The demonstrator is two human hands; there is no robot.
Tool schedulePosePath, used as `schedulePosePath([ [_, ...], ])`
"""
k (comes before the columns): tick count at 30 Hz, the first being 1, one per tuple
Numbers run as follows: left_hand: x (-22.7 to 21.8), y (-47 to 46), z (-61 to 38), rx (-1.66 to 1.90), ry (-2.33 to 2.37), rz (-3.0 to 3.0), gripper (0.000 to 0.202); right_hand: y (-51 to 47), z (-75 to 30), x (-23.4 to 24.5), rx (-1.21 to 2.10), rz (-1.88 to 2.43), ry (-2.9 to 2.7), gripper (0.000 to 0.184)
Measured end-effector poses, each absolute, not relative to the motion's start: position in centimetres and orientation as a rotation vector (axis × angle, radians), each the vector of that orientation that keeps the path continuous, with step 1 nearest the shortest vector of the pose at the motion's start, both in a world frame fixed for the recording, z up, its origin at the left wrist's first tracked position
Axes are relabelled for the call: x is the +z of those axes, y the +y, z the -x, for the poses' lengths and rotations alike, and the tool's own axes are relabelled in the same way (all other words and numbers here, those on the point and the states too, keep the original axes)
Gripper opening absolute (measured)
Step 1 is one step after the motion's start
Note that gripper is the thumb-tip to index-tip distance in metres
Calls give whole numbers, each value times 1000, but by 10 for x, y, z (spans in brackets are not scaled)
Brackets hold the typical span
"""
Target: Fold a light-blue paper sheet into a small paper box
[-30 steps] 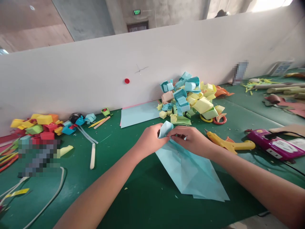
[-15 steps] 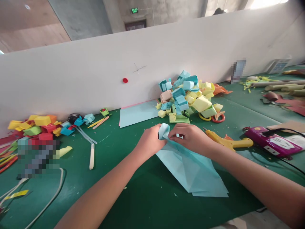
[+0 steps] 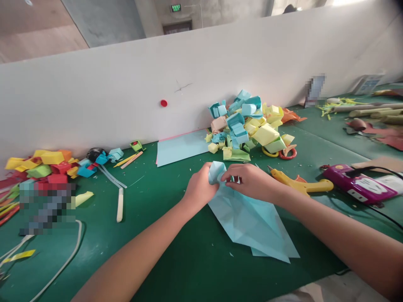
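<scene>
A sheet of light blue paper point(image 3: 252, 222) hangs creased between my hands and spreads down over the green table. Its upper end is curled into a short rounded fold. Closed round the left side of that fold is my left hand point(image 3: 203, 182). My right hand point(image 3: 244, 179) pinches the paper just to the right, thumb and fingertips together. The inner fingertips of my left hand are hidden by the paper.
Behind my hands lies a pile of folded paper pieces point(image 3: 245, 126) near scissors point(image 3: 288, 153). A yellow glue gun point(image 3: 300, 183) and a purple power strip point(image 3: 359, 184) are on the right. Flat blue paper point(image 3: 182, 147) rests against the white partition point(image 3: 126, 92). Colourful pieces point(image 3: 47, 163) lie left.
The lower part of the blue paper has shifted, and its bottom corners have spread a little apart. Both hands keep their hold at nearly the same spot. The whole view has moved slightly.
</scene>
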State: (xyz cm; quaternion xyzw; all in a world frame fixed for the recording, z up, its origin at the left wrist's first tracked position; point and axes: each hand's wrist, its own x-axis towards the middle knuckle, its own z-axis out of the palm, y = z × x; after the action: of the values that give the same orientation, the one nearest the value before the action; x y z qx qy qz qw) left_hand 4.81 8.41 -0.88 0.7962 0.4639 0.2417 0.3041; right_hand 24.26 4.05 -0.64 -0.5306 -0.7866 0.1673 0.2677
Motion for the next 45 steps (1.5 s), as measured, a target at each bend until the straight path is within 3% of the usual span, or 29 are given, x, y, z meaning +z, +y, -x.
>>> schedulePosePath([
  [6,-9,96,-42,721,1054,-1996,32,43,-247,-7,543,1403,-1960,8],
  [11,-3,99,-41,665,952,-1966,21,44,-250,-7,548,1359,-1948,13],
  [19,1,93,-44,675,972,-1994,23,46,-255,-11,514,1283,-1980,19],
  [26,7,81,-46,707,1020,-2120,18,44,-251,-11,455,1263,-1978,10],
  [31,12,75,-47,736,1085,-2291,7,45,-251,-9,470,1450,-1852,35],
  [37,19,78,-44,731,1159,-2422,24,48,-257,-7,704,1468,-1984,18],
  [42,24,77,-41,578,1039,-2388,3,48,-258,-7,681,1503,-1989,19],
  [45,23,76,-42,540,1052,-2379,6,48,-257,-6,661,1518,-1991,19],
])
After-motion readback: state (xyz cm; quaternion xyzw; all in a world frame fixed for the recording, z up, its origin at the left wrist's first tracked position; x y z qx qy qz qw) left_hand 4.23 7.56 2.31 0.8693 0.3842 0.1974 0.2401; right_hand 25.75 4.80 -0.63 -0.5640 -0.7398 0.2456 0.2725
